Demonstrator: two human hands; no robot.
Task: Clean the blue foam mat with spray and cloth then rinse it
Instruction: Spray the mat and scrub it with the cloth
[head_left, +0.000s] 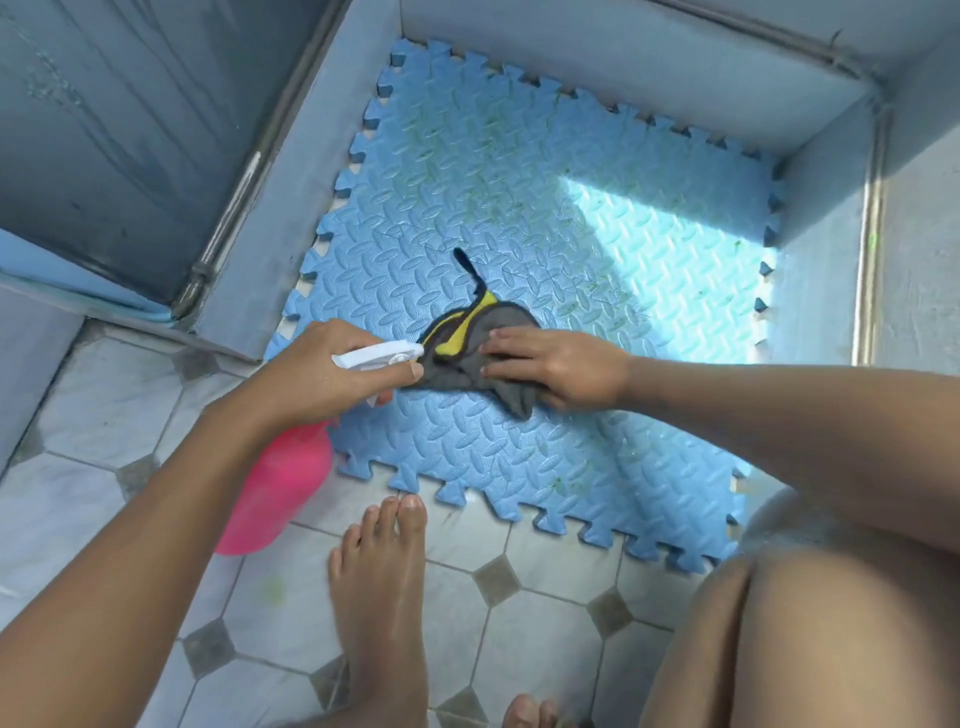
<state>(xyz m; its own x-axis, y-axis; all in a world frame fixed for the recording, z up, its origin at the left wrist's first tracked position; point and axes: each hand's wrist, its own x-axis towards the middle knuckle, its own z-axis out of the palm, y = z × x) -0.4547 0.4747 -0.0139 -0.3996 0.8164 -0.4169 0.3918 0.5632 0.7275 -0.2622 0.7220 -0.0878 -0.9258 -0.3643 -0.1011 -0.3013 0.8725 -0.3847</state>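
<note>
Head view – right hand presses cloth on mat.

A home washing corner, likely a bathroom or balcony: pale floor tiles with small grey diamond insets, painted blue-grey walls meeting at a corner, a metal pipe along the wall's foot, and a bare foot.

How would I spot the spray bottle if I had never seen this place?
Find the blue foam mat on the tiled floor. At its near left corner the left hand grips the spray bottle. It alone is bright pink, with a white trigger head.
</note>
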